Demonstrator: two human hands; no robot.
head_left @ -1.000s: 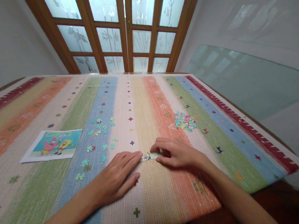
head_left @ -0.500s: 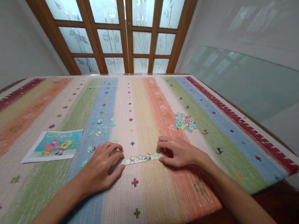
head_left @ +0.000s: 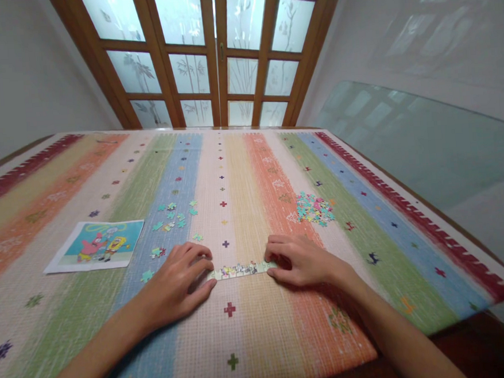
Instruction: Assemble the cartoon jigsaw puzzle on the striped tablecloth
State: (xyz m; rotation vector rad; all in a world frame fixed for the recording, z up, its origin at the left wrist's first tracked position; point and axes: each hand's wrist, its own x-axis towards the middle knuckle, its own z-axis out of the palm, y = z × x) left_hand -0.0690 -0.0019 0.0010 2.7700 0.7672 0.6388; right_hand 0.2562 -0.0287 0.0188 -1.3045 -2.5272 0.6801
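A narrow strip of joined jigsaw puzzle pieces (head_left: 240, 270) lies flat across the pink and yellow bands of the tablecloth. My left hand (head_left: 184, 278) grips its left end, thumb at the near edge and fingers at the far edge. At the other end, my right hand (head_left: 295, 261) pinches the strip in the same way. Both ends are partly covered by my fingers. Loose puzzle pieces (head_left: 168, 218) are scattered beyond my left hand, and a heaped pile of puzzle pieces (head_left: 315, 209) sits beyond my right hand.
To the left lies a printed cartoon picture (head_left: 96, 246) on white paper. A striped tablecloth (head_left: 262, 332) covers the table. Past the far edge stand wooden doors with frosted panes (head_left: 191, 72). A glass panel (head_left: 421, 142) leans by the right wall.
The view has shifted slightly, so everything sits a little to the right and lower. Both hands keep their hold on the strip's ends, with no clear movement of the pieces.
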